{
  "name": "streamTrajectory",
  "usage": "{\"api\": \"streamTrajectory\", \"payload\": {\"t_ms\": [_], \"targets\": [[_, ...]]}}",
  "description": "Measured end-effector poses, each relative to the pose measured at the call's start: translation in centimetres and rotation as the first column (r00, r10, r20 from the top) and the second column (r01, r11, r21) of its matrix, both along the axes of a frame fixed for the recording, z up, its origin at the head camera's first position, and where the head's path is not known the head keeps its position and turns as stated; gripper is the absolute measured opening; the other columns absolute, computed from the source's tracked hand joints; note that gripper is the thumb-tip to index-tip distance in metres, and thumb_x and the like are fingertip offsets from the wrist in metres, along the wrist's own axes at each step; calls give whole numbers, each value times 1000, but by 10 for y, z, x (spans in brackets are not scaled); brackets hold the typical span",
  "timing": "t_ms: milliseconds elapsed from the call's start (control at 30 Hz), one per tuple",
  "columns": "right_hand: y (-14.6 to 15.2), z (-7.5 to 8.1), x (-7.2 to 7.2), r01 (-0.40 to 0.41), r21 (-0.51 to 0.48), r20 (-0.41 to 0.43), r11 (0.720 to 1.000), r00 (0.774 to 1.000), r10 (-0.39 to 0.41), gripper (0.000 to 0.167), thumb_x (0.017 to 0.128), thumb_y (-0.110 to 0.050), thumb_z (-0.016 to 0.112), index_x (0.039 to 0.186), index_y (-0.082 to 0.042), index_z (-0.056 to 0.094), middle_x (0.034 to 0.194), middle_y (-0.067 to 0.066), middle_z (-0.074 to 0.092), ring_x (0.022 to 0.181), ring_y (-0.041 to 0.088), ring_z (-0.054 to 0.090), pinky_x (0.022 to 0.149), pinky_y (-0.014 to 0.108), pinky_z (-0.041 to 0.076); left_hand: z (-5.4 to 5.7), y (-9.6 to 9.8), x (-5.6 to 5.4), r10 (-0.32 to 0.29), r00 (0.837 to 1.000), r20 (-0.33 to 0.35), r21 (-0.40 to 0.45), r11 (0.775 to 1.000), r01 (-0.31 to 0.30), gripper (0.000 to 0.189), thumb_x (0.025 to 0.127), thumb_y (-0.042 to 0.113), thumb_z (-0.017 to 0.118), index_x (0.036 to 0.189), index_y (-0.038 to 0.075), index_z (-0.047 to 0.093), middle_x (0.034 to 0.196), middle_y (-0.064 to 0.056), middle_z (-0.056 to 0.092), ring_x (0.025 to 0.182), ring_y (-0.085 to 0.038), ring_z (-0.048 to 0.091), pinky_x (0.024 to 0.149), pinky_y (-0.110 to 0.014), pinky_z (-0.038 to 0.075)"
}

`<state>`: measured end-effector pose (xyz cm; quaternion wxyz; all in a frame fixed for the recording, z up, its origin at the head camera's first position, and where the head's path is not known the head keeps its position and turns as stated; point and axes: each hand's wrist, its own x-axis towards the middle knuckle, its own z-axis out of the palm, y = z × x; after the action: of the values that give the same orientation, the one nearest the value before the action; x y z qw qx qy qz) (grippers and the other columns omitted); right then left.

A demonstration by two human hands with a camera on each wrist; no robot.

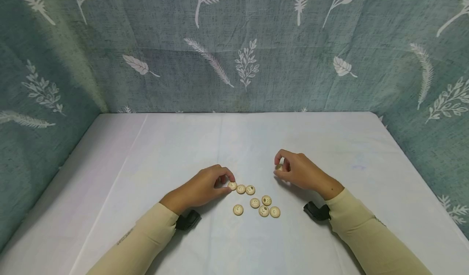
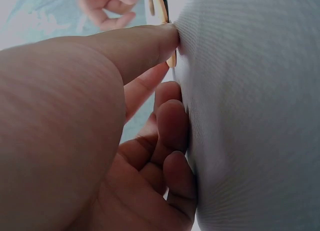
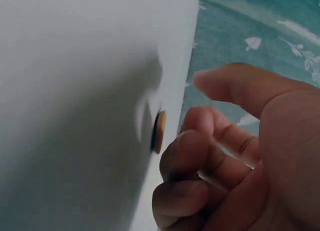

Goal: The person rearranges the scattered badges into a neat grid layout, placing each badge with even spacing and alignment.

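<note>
The left hand pinches the row's leftmost button, lower centre; the right hand, thumb and finger apart, frames another button right of centre. Light edge grips would best spare the neighbouring buttons.

Beige sleeves run in from the lower left and lower right of the head view, each with a small dark marking. Blocky black pieces sit at the cuffs; the hands are bare.
</note>
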<state>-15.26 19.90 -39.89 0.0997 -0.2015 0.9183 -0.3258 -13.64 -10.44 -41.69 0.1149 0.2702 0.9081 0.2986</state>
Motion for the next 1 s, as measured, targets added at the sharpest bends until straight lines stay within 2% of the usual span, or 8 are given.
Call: {"api": "streamTrajectory", "payload": {"t_ms": [267,500,767,1000], "targets": [[-5,7,2,-148,-80,46,986,987,152,15,92,-11,70,103,-11,61,66,-6,52,56,5,45,55,22,40,4,0,-2,24,1000,14,-20,1000,-23,20,90,20,77,106,22,66,91,6,56,82,-10,51,76,-25,46],[-11,7,6,-248,-85,85,965,963,255,13,90,-9,69,102,-12,64,68,-6,55,58,4,47,56,20,41,6,0,-1,24,999,24,-9,1000,-24,20,89,18,77,106,21,67,91,5,56,82,-10,51,75,-26,46],[-12,5,11,-322,-72,141,944,933,330,13,89,-10,72,100,-15,68,70,-8,58,61,4,51,58,21,44,2,3,-3,22,1000,21,-9,1000,-22,19,89,18,77,105,22,67,90,6,56,81,-10,50,74,-25,46],[-14,4,16,-350,-96,215,932,907,363,15,87,-7,72,98,-15,67,66,-8,54,58,2,48,56,19,41,0,3,-3,4,1000,25,-7,1000,-4,18,90,19,76,106,22,67,90,5,56,80,-10,50,73,-25,45]]}}
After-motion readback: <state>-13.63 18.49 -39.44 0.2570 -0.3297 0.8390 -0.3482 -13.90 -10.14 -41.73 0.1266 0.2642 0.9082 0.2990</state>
